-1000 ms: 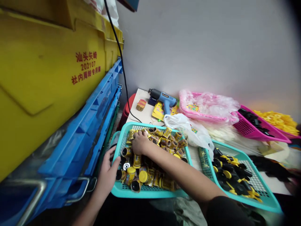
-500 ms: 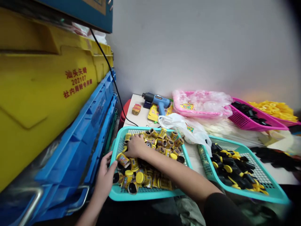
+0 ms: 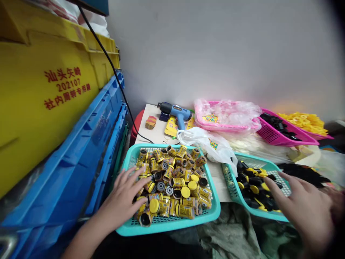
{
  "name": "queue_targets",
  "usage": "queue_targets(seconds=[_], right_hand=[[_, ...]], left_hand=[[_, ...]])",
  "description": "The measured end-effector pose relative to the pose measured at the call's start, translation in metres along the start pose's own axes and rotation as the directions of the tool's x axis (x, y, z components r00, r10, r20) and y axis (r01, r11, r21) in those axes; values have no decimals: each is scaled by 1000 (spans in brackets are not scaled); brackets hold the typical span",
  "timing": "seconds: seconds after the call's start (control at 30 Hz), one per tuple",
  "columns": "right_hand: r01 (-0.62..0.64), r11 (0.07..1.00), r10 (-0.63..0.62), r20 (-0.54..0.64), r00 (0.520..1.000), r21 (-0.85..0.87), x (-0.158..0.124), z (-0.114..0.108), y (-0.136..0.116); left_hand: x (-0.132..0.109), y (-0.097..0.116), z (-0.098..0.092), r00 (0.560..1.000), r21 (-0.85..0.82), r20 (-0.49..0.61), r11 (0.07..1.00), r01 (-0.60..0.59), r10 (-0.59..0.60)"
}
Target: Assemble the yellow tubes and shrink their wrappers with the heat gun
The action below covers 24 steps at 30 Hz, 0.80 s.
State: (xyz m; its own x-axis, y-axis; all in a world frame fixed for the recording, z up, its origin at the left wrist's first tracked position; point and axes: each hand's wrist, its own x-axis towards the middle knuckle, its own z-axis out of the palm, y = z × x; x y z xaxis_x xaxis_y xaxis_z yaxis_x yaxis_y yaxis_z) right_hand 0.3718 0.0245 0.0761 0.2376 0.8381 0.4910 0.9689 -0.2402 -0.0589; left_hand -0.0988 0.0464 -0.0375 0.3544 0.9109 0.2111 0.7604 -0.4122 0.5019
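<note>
**Both hands open over the two teal baskets**

Nearest the camera, the left hand (image 3: 122, 203) lies flat with fingers spread, palm down on the yellow canisters (image 3: 175, 180) at the near left of the left basket (image 3: 167, 227). It grips nothing. Across on the other side, the right hand (image 3: 304, 208) is open too, fingers fanned and a little blurred. It hovers at the near right corner of the right basket (image 3: 229, 176), empty, fingertips pointing at the black-and-yellow parts (image 3: 253, 181) heaped inside. Whether it touches them cannot be told.

The canisters fill the left basket in a loose pile, some upright, some on their sides. A grey-green cloth (image 3: 229, 233) is bunched beneath the gap between the baskets.

Further back, a white bag (image 3: 207, 144) slumps between the two baskets on the surface (image 3: 153, 133). Behind it lie a blue heat gun (image 3: 175, 110) and a small block (image 3: 150, 122). To the right, a pink basket (image 3: 201, 124) holds clear plastic, a second pink basket (image 3: 272, 136) holds black pieces, and yellow rings (image 3: 304, 120) are piled beyond it.

Along the left, blue crates (image 3: 81, 158) sit under a yellow crate (image 3: 40, 90) with red lettering, and a black cable (image 3: 107, 64) runs down past them.
</note>
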Motion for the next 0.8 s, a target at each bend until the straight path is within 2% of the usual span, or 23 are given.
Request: queue_targets(seconds=[0.03, 0.07, 0.1, 0.13, 0.17, 0.2, 0.23, 0.27, 0.3, 0.33, 0.37, 0.5, 0.53, 0.6, 0.67, 0.7, 0.8], right_hand=[[73, 994, -77, 51, 996, 79, -3, 5, -22], [149, 970, -161, 48, 986, 192, -6, 10, -52], [249, 919, -288, 88, 954, 307, -10, 14, -86], [329, 848, -416, 135, 899, 416, -14, 18, -122], [404, 766, -553, 191, 811, 501, -19, 23, -156], [462, 689, -670, 248, 699, 559, -24, 27, -187], [528, 613, -765, 275, 582, 588, -28, 31, -213], [587, 559, -822, 299, 484, 586, -33, 35, -232], [628, 518, -854, 313, 415, 581, -36, 39, -246], [657, 491, -871, 320, 373, 571, -38, 43, -254], [673, 482, -876, 324, 358, 561, -39, 47, -258], [685, 511, -858, 354, 372, 520, -38, 59, -265], [700, 505, -859, 370, 353, 505, -39, 63, -269], [746, 466, -869, 403, 286, 476, -41, 71, -281], [793, 417, -872, 442, 211, 445, -46, 80, -296], [810, 404, -866, 464, 188, 425, -48, 83, -303], [830, 426, -817, 548, 180, 361, -52, 89, -322]], left_hand=[[9, 2, -2, 995, 12, 104, 1000, -13, 12], [17, 3, -4, 985, 22, 172, 1000, -9, 5], [24, 3, -4, 978, 32, 207, 999, 4, -11], [30, 3, -4, 975, 39, 223, 999, 15, -23], [35, 4, -4, 973, 46, 229, 999, 17, -27], [38, 4, -3, 972, 53, 232, 999, 11, -23], [40, 5, -2, 972, 59, 235, 998, 0, -14], [42, 7, 0, 970, 63, 241, 998, -17, 2], [43, 8, 1, 969, 66, 245, 997, -34, 17], [45, 9, 2, 970, 71, 241, 996, -47, 29], [47, 9, 2, 973, 78, 228, 996, -52, 33], [61, -2, 3, 998, 144, 57, 989, 27, -36], [66, -6, 3, 998, 156, 6, 986, 54, -56], [72, -14, 2, 994, 157, -72, 984, 87, -77], [73, -19, 1, 990, 133, -121, 987, 94, -78], [71, -19, -1, 987, 116, -139, 989, 92, -76], [54, -15, -9, 985, 57, -164, 996, 64, -54]])
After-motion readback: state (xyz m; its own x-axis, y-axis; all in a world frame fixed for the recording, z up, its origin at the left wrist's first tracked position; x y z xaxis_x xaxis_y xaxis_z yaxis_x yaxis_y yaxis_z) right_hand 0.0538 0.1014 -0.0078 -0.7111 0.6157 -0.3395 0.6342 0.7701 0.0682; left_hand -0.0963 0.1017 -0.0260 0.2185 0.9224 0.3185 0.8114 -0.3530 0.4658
